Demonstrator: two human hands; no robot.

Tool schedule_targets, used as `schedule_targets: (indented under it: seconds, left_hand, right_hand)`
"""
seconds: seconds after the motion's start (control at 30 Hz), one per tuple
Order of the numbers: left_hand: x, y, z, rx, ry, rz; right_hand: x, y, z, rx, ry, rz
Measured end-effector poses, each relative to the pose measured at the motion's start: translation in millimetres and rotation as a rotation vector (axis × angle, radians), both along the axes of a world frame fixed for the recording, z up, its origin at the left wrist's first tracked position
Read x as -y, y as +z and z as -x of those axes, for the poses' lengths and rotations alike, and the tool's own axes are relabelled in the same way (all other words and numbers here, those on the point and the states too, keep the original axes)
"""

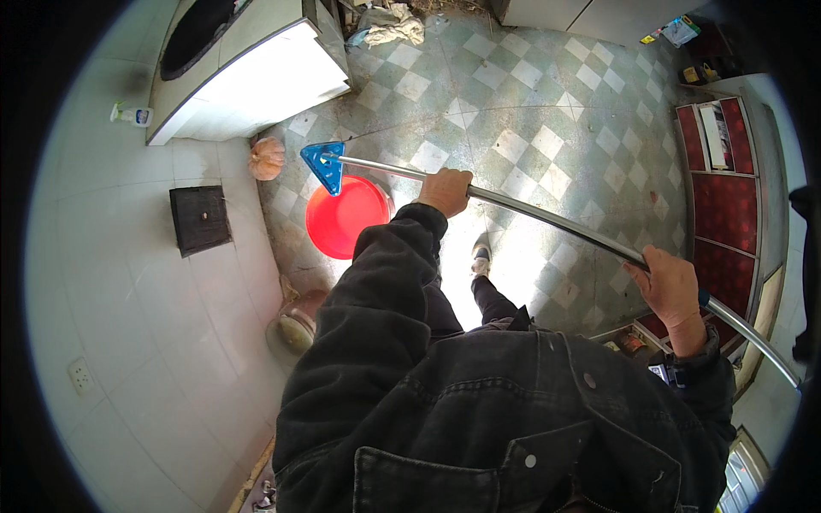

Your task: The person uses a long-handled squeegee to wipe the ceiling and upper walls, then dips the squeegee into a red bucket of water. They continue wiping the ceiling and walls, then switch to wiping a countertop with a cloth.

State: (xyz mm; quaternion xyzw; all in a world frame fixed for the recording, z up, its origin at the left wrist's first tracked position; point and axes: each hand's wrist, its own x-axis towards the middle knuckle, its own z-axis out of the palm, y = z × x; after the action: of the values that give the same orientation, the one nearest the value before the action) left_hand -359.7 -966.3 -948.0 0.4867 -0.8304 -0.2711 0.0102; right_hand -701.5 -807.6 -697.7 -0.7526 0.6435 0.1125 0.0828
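A long metal mop pole point(558, 221) runs slantwise across the view, from upper left to lower right. My left hand point(447, 192) grips it towards the head end. Farther back along the pole, my right hand point(670, 295) is closed around it, just above a dark blue joint point(703, 297). At the far end sits a blue triangular mop head point(328, 174). One of its corners overlaps the rim of a red plastic bucket point(346, 218) from this viewpoint; whether they touch, I cannot tell.
An orange pumpkin point(267, 158) rests by the tiled wall point(147, 276). Behind my left arm stands a jar-like container point(290, 335). A red-fronted cabinet point(725, 211) lines the right side. Under the counter point(256, 83) a white panel glares. Crumpled cloth point(397, 27) lies on the checkered floor point(513, 144).
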Motion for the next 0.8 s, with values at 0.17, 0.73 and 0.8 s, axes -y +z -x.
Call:
schedule_targets:
  seconds: [0.17,0.73,0.8]
  left_hand:
    - [-9.5,-3.6,-4.6,0.021,0.012,-0.033]
    - [-107.8,-15.0,-11.5,-0.032,0.193,-0.156]
    - [-117.3,-20.9,-7.4,-0.030,0.185,-0.219]
  right_hand:
    - [1.0,1.7,-6.2,0.011,0.016,0.012]
    - [-15.8,12.6,-4.3,-0.025,0.105,-0.106]
    - [-14.9,16.4,-5.5,-0.043,0.130,-0.116]
